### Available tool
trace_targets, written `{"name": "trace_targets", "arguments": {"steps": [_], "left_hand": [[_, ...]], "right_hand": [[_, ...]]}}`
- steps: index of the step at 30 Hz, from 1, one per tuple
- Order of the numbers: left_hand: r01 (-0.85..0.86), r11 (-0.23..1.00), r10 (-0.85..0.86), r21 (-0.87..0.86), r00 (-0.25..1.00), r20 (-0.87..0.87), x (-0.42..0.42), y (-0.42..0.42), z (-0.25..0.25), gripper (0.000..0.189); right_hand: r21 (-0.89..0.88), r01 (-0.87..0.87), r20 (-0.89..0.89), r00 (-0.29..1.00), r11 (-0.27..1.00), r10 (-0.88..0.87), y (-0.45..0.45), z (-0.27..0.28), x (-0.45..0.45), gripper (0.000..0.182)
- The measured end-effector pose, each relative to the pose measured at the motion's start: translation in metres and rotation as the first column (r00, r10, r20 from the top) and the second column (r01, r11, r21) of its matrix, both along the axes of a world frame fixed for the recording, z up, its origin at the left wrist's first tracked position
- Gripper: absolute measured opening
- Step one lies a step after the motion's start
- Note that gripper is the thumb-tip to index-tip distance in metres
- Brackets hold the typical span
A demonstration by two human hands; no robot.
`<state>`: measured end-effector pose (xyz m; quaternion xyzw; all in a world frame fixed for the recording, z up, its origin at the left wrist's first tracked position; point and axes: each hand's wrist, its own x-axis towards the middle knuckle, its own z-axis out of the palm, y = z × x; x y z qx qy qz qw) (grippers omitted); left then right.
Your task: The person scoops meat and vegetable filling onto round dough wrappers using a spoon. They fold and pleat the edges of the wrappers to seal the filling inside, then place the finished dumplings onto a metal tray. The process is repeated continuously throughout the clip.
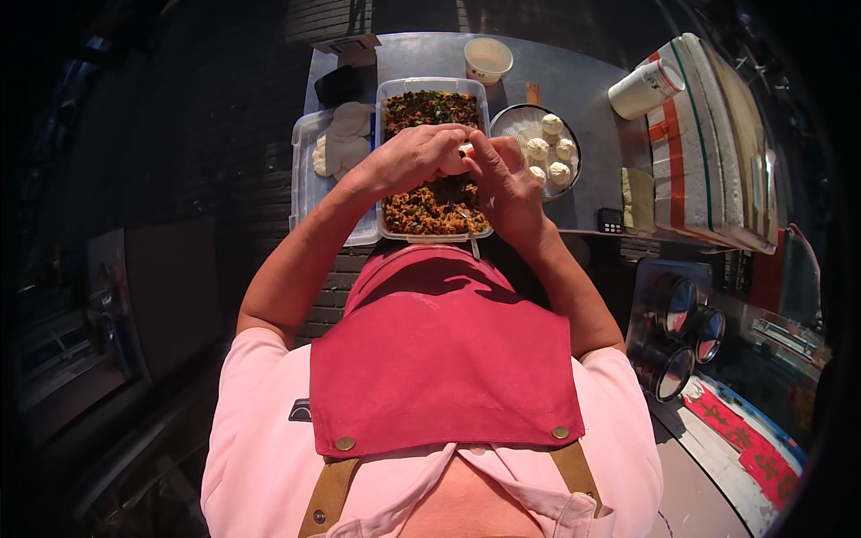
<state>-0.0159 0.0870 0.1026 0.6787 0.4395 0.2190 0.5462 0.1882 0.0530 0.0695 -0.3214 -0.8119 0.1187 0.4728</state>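
Note:
My left hand (pixel 420 151) and my right hand (pixel 504 171) meet above a clear plastic tub of chopped filling (pixel 434 208). Between their fingers is a partly gathered dough wrapper (pixel 456 161) with dark filling showing at its opening; both hands grip it. A metal spoon (pixel 473 243) leans out over the tub's near edge. Flat round dough wrappers (pixel 346 134) lie overlapping in a second clear tub (pixel 301 195) at the left. Several pleated buns (pixel 559 173) sit spaced apart on a round steamer tray (pixel 514 124) at the right.
On the metal table (pixel 417 54) stand a white tub (pixel 489 59) at the back and a small black timer (pixel 610 220) near the front right edge. A large foam box (pixel 693 148) and a white cup (pixel 644 89) are farther right. Round metal containers (pixel 672 376) stand lower right.

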Motion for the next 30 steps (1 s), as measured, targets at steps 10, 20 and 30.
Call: {"name": "trace_targets", "arguments": {"steps": [10, 20, 30], "left_hand": [[-0.358, 0.915, 0.402, -0.185, 0.788, 0.466, 0.027, -0.035, -0.059, 0.066], [-0.175, 0.981, 0.153, 0.078, 0.960, 0.233, 0.005, -0.006, -0.020, 0.076], [-0.039, 0.999, 0.039, -0.012, 0.999, 0.001, -0.005, 0.020, 0.025, 0.081]], "right_hand": [[-0.123, 0.041, -0.059, 0.997, 0.992, -0.048, -0.001, -0.002, -0.015, 0.053], [-0.017, -0.052, -0.002, 0.999, 0.998, 0.052, 0.004, 0.012, -0.012, 0.055], [-0.335, -0.064, -0.354, 0.933, 0.940, -0.062, 0.004, 0.013, -0.018, 0.048]]}}
